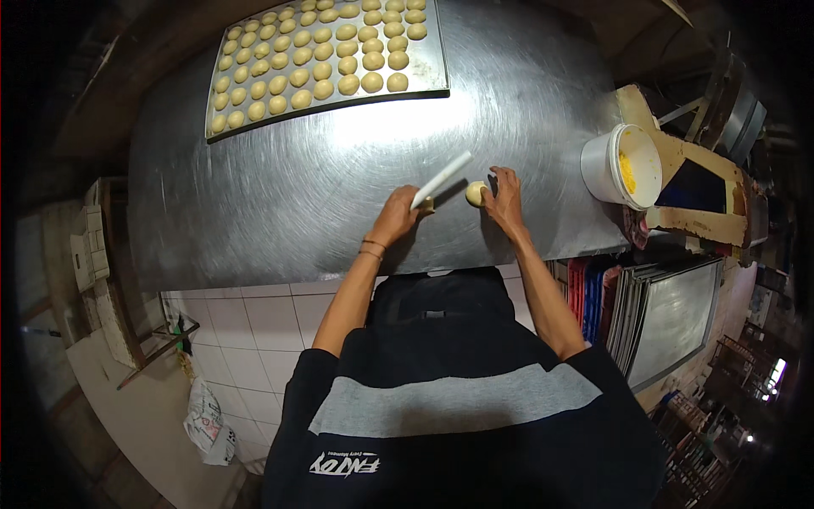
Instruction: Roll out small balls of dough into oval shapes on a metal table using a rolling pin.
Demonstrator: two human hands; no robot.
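Observation:
My left hand (395, 217) is closed around a slim white rod (444, 178), which slants up and to the right above the steel table. Beside those fingers shows a small pale yellow piece (427, 206), mostly covered by the hand. With thumb and fingers, my right hand (506, 206) grips a round dough ball (475, 194) at the table surface, just right of the rod. Beyond both hands, a metal tray (339, 103) carries several rows of similar dough balls (323, 52).
The brushed steel table (246, 208) spans the width before me. At its right end stands a white bucket (599, 165) with yellow paste inside, beside a worn yellowish frame (704, 222). Stacked metal trays (674, 318) lean below right; a plastic bag (208, 420) hangs lower left.

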